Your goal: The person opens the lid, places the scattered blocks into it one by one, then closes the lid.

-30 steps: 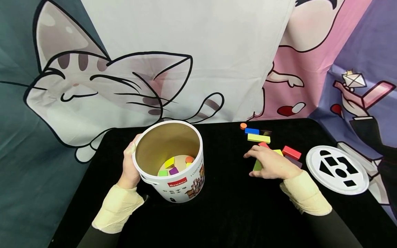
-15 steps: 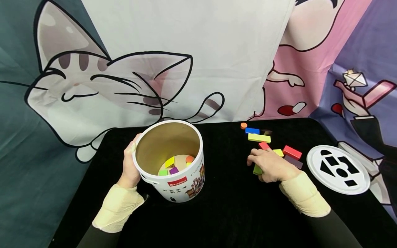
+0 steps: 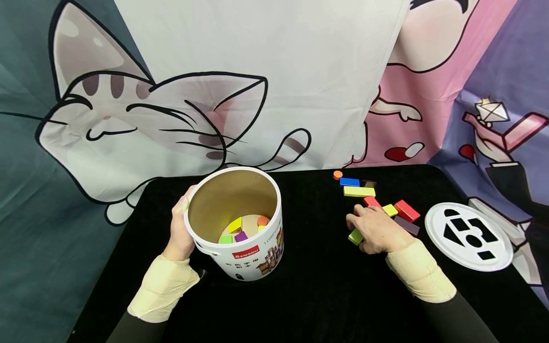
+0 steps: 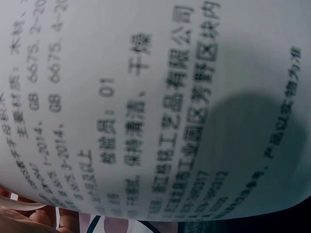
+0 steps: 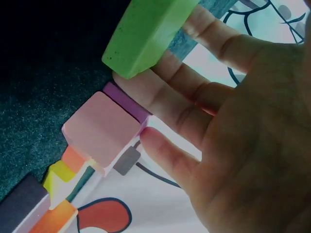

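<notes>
In the head view my left hand [image 3: 179, 231] grips the left side of a white bucket [image 3: 257, 255], which leans toward me. Several small coloured blocks lie on the bucket's floor. The printed wall of the bucket [image 4: 146, 111] fills most of the left wrist view, with some fingers [image 4: 43, 218] at the lower left. Over the black tabletop my right hand [image 3: 379, 231] holds a green block [image 3: 355, 237]. Its fingertips lie against that green block [image 5: 146, 39] in the right wrist view, where the thumb is out of sight.
Beyond the right hand lie red blocks [image 3: 406, 211], a small yellow block [image 3: 390, 210], a dark purple block [image 3: 406, 226], a long yellow block [image 3: 359, 191], a blue block [image 3: 349, 182] and an orange disc [image 3: 338, 175]. A white lid with shaped holes [image 3: 454, 252] lies at the right.
My right hand has drawn slightly toward me and to the right, its fingers more curled at the green block. The left hand and bucket have stayed put.
</notes>
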`<state>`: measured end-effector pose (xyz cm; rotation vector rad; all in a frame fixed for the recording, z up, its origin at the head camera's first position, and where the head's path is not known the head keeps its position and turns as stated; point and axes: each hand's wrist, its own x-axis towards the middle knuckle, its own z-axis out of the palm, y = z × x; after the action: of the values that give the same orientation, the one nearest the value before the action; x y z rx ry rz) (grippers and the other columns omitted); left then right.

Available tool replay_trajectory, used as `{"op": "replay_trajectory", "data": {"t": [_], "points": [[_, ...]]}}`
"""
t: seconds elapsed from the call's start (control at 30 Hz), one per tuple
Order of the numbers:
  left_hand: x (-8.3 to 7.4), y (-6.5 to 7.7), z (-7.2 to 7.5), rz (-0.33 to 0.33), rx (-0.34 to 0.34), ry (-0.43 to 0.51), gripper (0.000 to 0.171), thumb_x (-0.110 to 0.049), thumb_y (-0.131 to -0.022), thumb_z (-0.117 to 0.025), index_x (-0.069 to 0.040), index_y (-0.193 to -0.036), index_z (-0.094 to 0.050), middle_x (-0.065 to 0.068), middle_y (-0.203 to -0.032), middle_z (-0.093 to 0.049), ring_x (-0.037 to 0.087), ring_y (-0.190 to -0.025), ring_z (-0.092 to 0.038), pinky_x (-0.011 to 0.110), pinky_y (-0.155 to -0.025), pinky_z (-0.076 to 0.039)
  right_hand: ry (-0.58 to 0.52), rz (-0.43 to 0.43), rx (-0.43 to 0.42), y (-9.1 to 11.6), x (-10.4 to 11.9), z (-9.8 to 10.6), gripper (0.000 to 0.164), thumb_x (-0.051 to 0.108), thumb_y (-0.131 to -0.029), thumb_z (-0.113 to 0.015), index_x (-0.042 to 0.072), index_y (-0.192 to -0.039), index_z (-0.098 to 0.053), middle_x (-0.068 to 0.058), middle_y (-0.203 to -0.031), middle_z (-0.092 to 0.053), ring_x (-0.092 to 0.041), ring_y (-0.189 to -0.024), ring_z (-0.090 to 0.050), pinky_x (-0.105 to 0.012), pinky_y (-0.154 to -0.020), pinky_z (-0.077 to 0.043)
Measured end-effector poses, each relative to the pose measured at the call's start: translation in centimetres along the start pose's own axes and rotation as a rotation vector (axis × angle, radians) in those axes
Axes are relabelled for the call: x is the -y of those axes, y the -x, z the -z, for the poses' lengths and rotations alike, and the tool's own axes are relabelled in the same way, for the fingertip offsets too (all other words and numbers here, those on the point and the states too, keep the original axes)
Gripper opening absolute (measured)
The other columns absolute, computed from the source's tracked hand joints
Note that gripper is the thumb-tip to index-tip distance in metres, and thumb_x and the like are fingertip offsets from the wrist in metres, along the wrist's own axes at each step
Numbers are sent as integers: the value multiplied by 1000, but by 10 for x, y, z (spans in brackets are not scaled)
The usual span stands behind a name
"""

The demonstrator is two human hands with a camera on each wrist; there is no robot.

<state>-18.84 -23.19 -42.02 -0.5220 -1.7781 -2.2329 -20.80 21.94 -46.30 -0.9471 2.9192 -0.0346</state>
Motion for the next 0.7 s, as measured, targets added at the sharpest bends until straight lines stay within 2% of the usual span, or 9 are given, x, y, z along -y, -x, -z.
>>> {"op": "replay_trajectory", "data": {"t": [0.33,0.7], "points": [[0,0,-1,-4,-16,-6,52,-35,-103,-32,2,-129,-57,7,-122,-61,24,-116,-50,37,-103,-36,13,3,24,-2,0,-2,43,23,-57,-83,22,-92,-58,5,-83,-50,-17,-78,-54,-48,-86,-42],[1,1,0,2,6,6,54,-37,-102,-31,2,-131,-55,8,-124,-59,25,-118,-49,39,-103,-36,-6,-28,28,-3,2,-6,41,26,-58,-82,23,-90,-56,8,-79,-49,-12,-75,-49,-50,-87,-40]]}}
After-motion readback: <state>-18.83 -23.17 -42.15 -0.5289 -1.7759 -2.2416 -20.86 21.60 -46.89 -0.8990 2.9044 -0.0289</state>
